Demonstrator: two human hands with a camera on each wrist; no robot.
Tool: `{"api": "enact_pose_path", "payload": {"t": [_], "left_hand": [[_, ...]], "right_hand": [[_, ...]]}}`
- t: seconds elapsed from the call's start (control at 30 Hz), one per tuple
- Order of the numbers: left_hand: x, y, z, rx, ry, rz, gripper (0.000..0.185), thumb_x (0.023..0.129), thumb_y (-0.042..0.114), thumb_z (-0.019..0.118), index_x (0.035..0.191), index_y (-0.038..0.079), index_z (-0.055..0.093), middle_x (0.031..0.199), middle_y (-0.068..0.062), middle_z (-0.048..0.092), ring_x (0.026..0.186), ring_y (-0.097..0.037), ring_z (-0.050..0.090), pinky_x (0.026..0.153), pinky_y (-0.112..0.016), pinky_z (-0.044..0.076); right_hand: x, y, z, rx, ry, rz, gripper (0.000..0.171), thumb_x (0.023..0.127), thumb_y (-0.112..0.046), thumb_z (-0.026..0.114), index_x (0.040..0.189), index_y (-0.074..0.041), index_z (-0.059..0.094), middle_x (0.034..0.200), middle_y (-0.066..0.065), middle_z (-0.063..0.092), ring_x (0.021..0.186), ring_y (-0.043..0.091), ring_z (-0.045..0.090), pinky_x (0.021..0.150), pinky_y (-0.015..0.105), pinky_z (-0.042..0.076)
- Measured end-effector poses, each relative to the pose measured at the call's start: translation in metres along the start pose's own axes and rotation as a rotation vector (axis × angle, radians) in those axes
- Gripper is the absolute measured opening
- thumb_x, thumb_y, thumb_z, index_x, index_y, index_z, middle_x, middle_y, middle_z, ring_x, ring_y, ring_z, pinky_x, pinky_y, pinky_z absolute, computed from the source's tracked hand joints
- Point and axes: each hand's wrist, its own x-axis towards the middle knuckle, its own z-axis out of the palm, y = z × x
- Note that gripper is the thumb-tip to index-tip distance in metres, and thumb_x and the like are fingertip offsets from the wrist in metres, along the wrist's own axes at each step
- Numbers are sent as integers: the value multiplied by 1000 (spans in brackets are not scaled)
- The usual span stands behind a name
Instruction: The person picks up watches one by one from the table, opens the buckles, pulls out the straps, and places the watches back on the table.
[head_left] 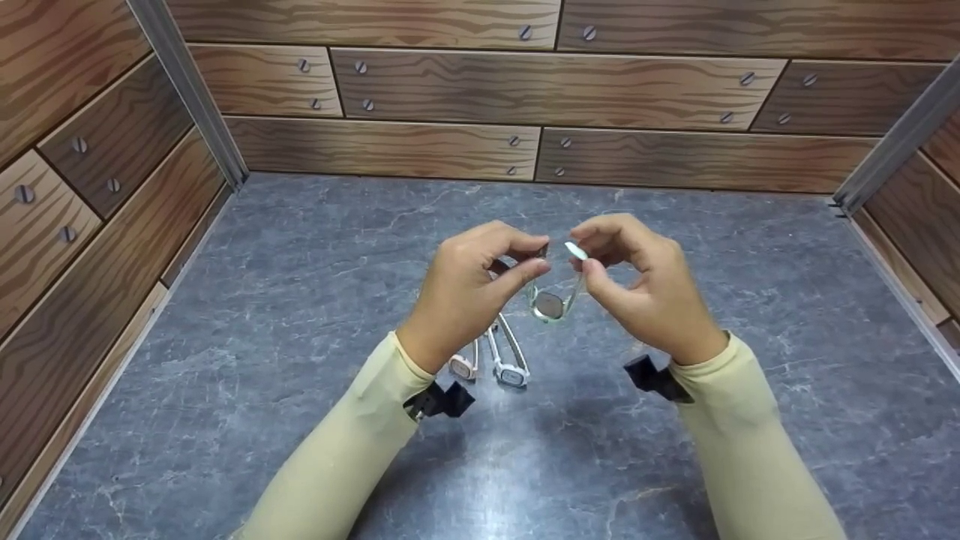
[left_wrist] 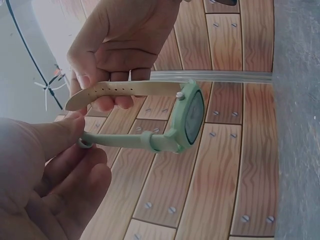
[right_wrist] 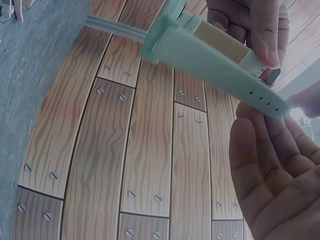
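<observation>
On the left, a wall of brown wooden planks [head_left: 90,187] with round screws is standing beside the grey stone desk [head_left: 300,285]. The same kind of planks are running along the back and the right side too.

The person's left hand [head_left: 465,289] is hanging in the air above the middle of the desk. Its grip is closing on one end of a mint green watch [head_left: 550,304]: the thumb and fingers are pinching the buckle end of the strap. In the left wrist view the thumb tip is pressing on that buckle end [left_wrist: 86,142].

Under the left hand, two more watches are lying on the desk side by side. One is a pale pink watch [head_left: 463,365] and the other is a white watch [head_left: 510,371]. They are just beside each other.

The mint green watch is hanging between the two hands, up off the desk, with its face at the bottom of the loop.

The right hand [head_left: 645,289] is holding the other strap end, the one with the little holes [right_wrist: 265,102]. Its grip is pinching that end between thumb and fingers.

Both arms are wearing pale yellow sleeves [head_left: 352,442].
</observation>
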Motion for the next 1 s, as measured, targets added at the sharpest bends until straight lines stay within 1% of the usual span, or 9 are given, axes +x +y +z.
{"api": "enact_pose_path", "payload": {"t": [0.17,0.33,0.47,0.53,0.67,0.8,0.9,1.0], "left_hand": [[-1,1,0,28,-12,-36,18,94,16,78,110,8,77,99,0,74,89,-5,68,74,-19,59],[-1,1,0,35,-15,-37,17,94,16,78,109,8,77,98,0,74,89,-5,68,74,-20,59],[-1,0,0,41,-21,-42,17,95,18,78,109,9,76,99,0,73,90,-5,68,74,-19,59],[-1,0,0,39,-24,-52,17,95,19,77,110,9,76,100,1,73,91,-5,68,75,-19,59],[-2,-1,1,45,-35,-83,18,97,20,76,111,10,74,101,2,73,91,-4,67,76,-20,58],[-1,-2,1,71,-51,-133,20,96,21,76,110,9,70,100,2,72,91,-5,68,76,-21,59],[0,-4,2,94,-79,-172,20,96,20,77,109,8,67,101,2,70,94,-6,68,78,-20,58],[0,-7,5,85,-111,-196,19,95,15,77,108,8,66,101,1,70,95,-7,69,80,-18,57]], "right_hand": [[0,-1,-1,-6,-6,17,27,91,10,59,116,4,66,93,8,73,83,15,71,77,23,57],[0,-1,-1,-9,1,3,27,90,10,59,115,4,67,92,10,73,83,12,70,76,22,57],[0,-1,-1,-27,11,0,25,90,10,59,112,3,69,92,6,73,81,11,69,75,21,57],[0,0,-1,-45,17,1,23,90,10,59,110,2,70,91,5,73,79,11,68,75,20,56],[-2,1,-2,-141,39,-17,22,90,10,60,107,1,70,91,6,73,77,11,66,74,17,55],[-2,3,-3,-263,49,-25,21,90,9,62,106,1,72,94,6,74,77,12,67,72,17,54],[-1,4,-5,-342,23,-17,19,91,6,63,107,0,72,96,7,75,79,13,69,72,22,57],[-2,7,-7,-411,3,-20,18,91,5,64,107,1,71,96,8,74,81,14,70,72,27,59]]}}
